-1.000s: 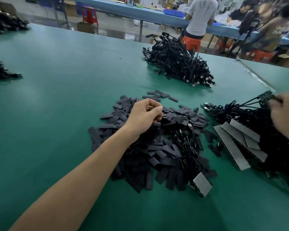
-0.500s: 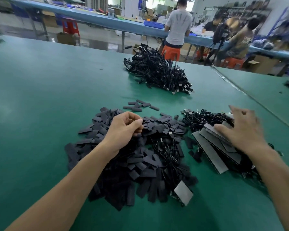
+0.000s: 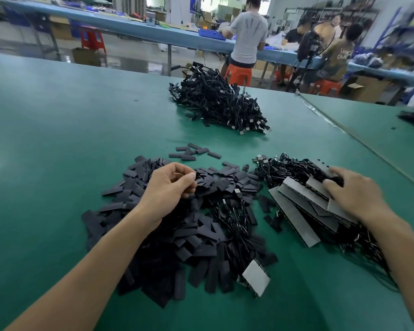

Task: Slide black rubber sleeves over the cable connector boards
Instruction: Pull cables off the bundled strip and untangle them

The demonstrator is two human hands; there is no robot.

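Left hand (image 3: 170, 187) fingers pinch one rubber sleeve (image 3: 198, 176) atop the sleeve pile (image 3: 196, 237) — likely readying it; right of that pile, right hand (image 3: 355, 195) fingers lie on the connector boards (image 3: 296, 194) — whether they grip one, I cannot tell.

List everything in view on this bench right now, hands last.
Table: one, green, under everything.
Black sleeves: large pile, black, near centre.
Loose sleeves: about eight, black, just beyond the pile.
Connector boards: several, grey, fanned out at right.
Single board: one, grey, pile's near edge.
Tangled cables: a bunch, black, beneath the boards.
Cable heap: one, black, far centre.
Workers: several, at the blue bench behind.
Left hand: fingers curled, pinching a sleeve atop the pile.
Right hand: fingers straight, resting on the boards.
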